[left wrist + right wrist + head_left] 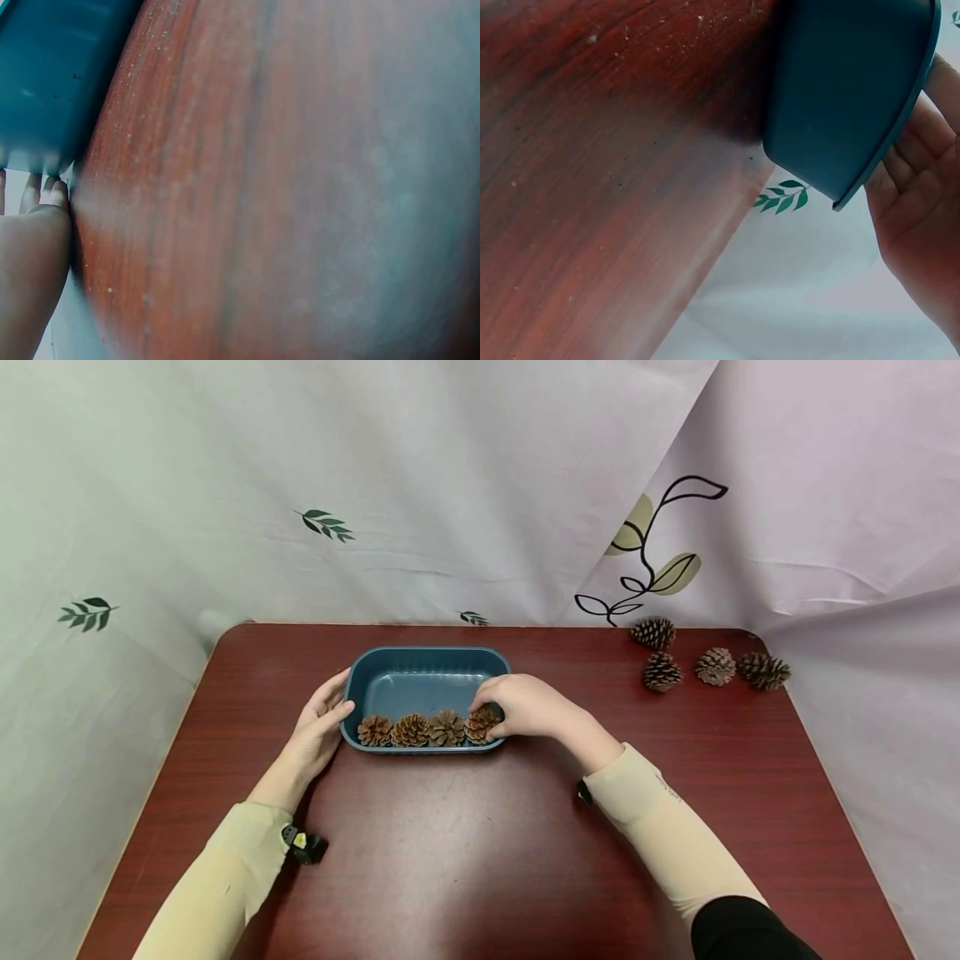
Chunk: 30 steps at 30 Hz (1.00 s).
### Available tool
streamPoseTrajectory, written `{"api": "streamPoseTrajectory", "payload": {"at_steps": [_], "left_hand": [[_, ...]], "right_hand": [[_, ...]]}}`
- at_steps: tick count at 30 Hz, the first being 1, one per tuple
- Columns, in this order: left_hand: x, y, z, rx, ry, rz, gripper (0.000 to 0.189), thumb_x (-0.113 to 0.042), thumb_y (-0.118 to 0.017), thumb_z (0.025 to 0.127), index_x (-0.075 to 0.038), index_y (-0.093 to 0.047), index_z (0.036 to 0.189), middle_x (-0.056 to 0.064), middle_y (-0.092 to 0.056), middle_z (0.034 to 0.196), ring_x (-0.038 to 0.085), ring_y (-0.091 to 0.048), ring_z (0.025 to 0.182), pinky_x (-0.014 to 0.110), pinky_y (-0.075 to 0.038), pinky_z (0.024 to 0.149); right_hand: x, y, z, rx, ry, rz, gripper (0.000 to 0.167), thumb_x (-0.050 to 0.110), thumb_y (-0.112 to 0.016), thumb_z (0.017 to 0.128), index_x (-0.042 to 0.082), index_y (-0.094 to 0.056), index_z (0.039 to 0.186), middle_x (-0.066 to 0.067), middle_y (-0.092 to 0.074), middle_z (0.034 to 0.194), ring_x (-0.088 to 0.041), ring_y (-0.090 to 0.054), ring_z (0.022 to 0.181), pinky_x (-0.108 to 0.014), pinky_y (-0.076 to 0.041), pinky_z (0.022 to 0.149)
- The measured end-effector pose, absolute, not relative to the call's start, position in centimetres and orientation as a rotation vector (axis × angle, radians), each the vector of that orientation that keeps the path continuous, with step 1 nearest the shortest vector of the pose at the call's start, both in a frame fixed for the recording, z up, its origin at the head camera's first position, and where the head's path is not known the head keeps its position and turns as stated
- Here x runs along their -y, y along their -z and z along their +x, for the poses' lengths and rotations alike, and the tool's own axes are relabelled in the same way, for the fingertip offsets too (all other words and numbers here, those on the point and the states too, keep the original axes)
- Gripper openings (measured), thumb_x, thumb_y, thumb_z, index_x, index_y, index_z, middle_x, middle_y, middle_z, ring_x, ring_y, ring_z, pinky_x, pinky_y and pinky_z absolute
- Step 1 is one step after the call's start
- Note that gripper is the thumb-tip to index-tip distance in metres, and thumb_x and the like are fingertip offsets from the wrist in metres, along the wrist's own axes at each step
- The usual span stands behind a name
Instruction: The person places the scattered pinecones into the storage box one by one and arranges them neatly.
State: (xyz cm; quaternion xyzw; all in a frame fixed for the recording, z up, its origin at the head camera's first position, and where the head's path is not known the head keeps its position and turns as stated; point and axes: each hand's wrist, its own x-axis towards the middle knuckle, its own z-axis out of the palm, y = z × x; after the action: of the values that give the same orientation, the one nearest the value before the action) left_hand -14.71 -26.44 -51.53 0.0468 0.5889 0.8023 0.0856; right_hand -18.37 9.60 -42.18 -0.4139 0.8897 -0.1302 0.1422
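Note:
A blue rectangular container [427, 748] with rounded corners stands near the back of the table. My left hand [318, 731] holds its left end, thumb at the rim and fingers along the outer wall; the left wrist view shows fingertips against the container. Over the right end reaches my right hand [521, 706], whose thumb and fingers pinch a brown pine cone [480, 724] inside, partly hidden by them. Three more pine cones, a left one [374, 731], a middle one [410, 730] and a right one [447, 727], line up along the container's near wall. In the right wrist view the held cone is hidden.
On the reddish-brown table [450, 843], several pine cones lie at the back right corner, among them a dark one [662, 672] and a greyer one [716, 667]. A white leaf-patterned cloth [450, 485] hangs behind the table's back edge.

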Motion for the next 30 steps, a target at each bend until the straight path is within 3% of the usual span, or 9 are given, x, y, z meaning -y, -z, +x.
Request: {"api": "streamPoseTrajectory", "payload": {"at_steps": [16, 30], "left_hand": [[26.4, 51.4, -14.7, -1.772, -2.377, 0.132, 0.06, 0.0, -0.049, 0.11, -0.008, -0.031, 0.167, -0.017, -0.055, 0.149, -0.001, -0.054, 0.136, 0.016, -0.048, 0.105], [26.4, 51.4, -14.7, -1.766, -2.382, 0.129, 0.059, 0.0, -0.049, 0.11, -0.009, -0.033, 0.166, -0.016, -0.056, 0.149, 0.0, -0.054, 0.136, 0.017, -0.049, 0.104]], "right_hand": [[-9.5, 42.1, -18.4, -2.566, 0.37, -1.178, 0.041, 0.031, -0.09, 0.088, 0.015, -0.079, 0.124, -0.001, -0.076, 0.128, -0.02, -0.069, 0.126, -0.041, -0.055, 0.107], [-10.9, 42.6, -18.5, -2.619, 0.644, -1.184, 0.037, 0.025, -0.086, 0.091, 0.011, -0.079, 0.125, -0.004, -0.075, 0.129, -0.023, -0.069, 0.126, -0.043, -0.053, 0.11]]}}
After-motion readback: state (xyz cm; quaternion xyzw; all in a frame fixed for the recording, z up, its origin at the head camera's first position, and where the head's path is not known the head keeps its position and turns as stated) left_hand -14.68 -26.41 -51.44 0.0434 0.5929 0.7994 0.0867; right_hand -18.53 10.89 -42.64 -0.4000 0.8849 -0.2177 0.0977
